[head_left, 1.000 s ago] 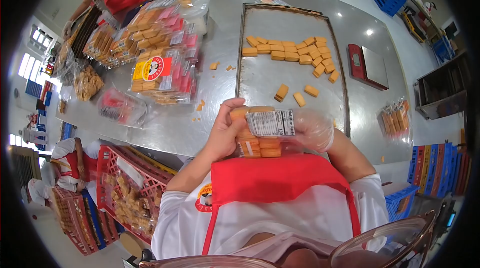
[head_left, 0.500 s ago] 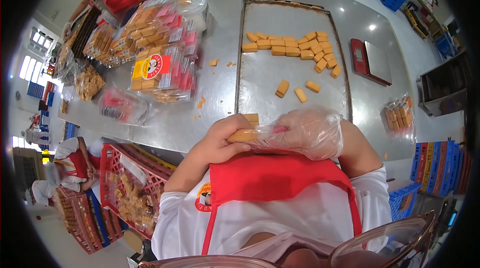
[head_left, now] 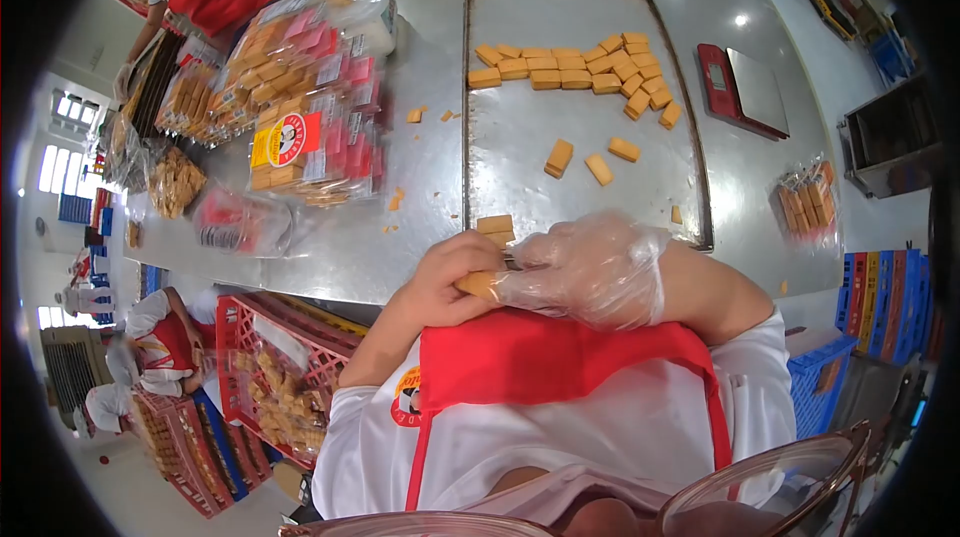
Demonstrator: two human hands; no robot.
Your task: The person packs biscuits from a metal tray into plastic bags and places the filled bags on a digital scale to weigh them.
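Observation:
Close to my apron, my bare left hand is closed around a clear bag of biscuits, largely covered by my hands. The end of one biscuit shows below its fingers. My right hand, in a clear plastic glove, presses against the same bag with fingers curled; its fingertips are partly hidden. Past my left fingers, other biscuits show at the near edge of the metal baking tray. Farther back on the tray lie rows of golden rectangular biscuits, with several loose ones nearer me.
Filled biscuit packs are piled on the left of the steel table. A red kitchen scale and another pack are at right. A crate stands lower left. A person in a red apron works at far left.
My right hand has shifted left and closer to my left hand, covering more of the bag. The view has moved slightly, and a biscuit piece now shows near the tray's right edge.

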